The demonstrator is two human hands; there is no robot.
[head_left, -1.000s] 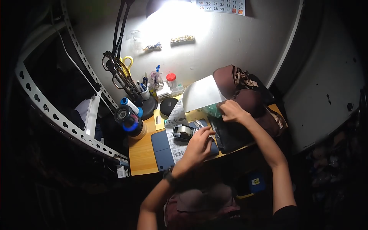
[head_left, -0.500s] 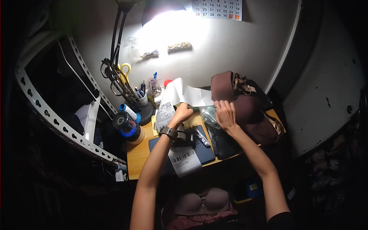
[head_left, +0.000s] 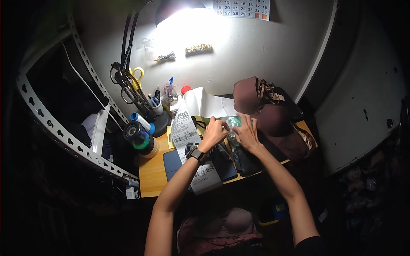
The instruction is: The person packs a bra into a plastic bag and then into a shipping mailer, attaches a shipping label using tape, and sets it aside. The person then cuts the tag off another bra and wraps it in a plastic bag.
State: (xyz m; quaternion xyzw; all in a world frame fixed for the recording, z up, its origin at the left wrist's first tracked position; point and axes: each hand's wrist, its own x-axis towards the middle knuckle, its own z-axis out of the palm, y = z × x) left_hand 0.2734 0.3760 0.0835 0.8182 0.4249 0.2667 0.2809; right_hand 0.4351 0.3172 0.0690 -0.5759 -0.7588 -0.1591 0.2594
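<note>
A crumpled clear plastic piece with a greenish tint [head_left: 233, 122] lies between my hands over the desk. My left hand [head_left: 215, 132], with a dark watch on the wrist, has its fingers curled at the plastic's left side. My right hand [head_left: 247, 133] pinches the plastic from the right, fingers bent down. Beneath and beside them is black plastic packaging [head_left: 250, 161]. A strip of printed labels with barcodes [head_left: 184, 133] runs left of my left hand, and white paper [head_left: 205, 103] stands folded behind. Another barcode label [head_left: 206, 179] hangs toward the desk's front edge.
Dark mauve bras [head_left: 273, 120] are piled at the right. A dark blue flat item [head_left: 171, 163] rests on the wooden desk [head_left: 149, 179]. To the left stand a dark-lidded jar [head_left: 137, 135], a pen cup [head_left: 157, 107] and yellow scissors [head_left: 137, 74]. A lamp [head_left: 179, 10] shines overhead.
My left hand has moved right and slightly down, away from the white paper, to the plastic. My right hand has shifted left and lower. The raised paper has settled, baring more of the label strip.
</note>
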